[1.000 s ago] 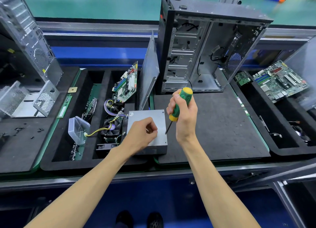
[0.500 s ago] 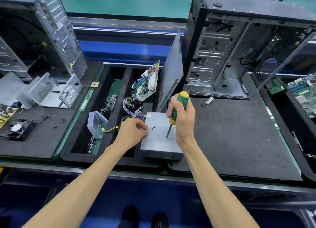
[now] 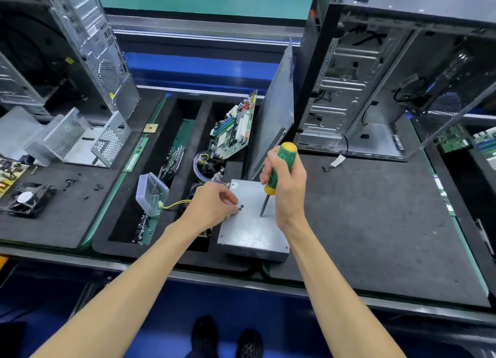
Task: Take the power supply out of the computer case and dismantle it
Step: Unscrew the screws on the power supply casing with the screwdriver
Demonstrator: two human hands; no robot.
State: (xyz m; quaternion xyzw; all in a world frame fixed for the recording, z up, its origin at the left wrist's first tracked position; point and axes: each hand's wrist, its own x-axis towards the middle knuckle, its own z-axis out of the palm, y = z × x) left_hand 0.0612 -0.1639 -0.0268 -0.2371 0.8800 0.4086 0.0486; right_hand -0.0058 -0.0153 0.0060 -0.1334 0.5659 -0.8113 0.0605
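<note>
The gray power box (image 3: 252, 223) lies on the mat before the open case (image 3: 375, 89), right hand (image 3: 288, 188) gripping the screwdriver (image 3: 279, 170), left hand (image 3: 214, 204) pinching at tiny screws (image 3: 240, 207) that might roll off.

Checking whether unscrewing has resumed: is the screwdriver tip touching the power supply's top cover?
Touching. The head view shows the screwdriver, gripped in the right hand, standing with its tip planted on the power supply cover, no gap visible.
</note>
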